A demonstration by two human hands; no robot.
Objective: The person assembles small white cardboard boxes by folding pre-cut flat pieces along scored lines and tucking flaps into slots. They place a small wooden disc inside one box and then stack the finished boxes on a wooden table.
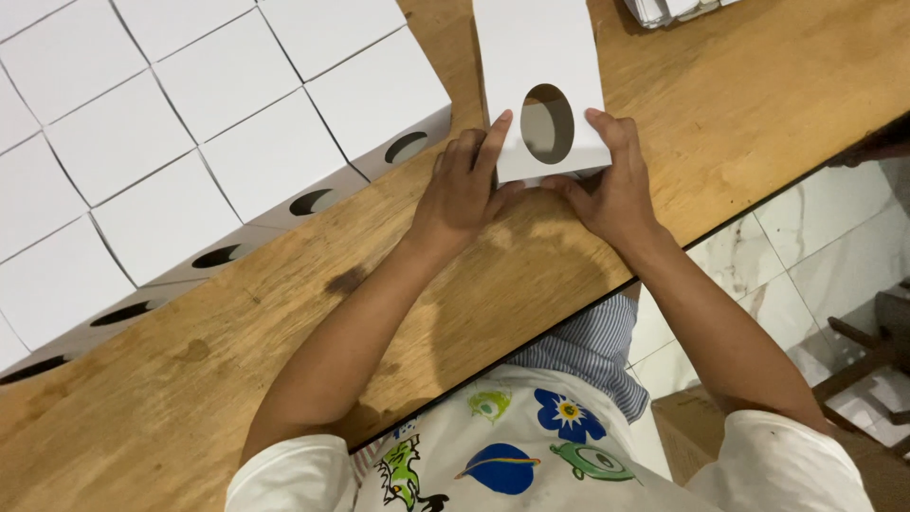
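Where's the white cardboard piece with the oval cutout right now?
Head view, top centre: the white cardboard piece sits on the wooden table, pinched at its near edge by left hand and right hand, right of the assembled white boxes.

Five oval-holed box fronts [312, 201], one flat blank [531, 57].

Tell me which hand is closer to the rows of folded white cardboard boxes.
Left. The left hand grips the white card blank beside the folded white cardboard boxes; the right hand holds its far edge.

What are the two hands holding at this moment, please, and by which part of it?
Both hold a white cardboard piece with an oval hole, at its near edge: the left hand grips the near-left corner, the right hand the near-right corner.
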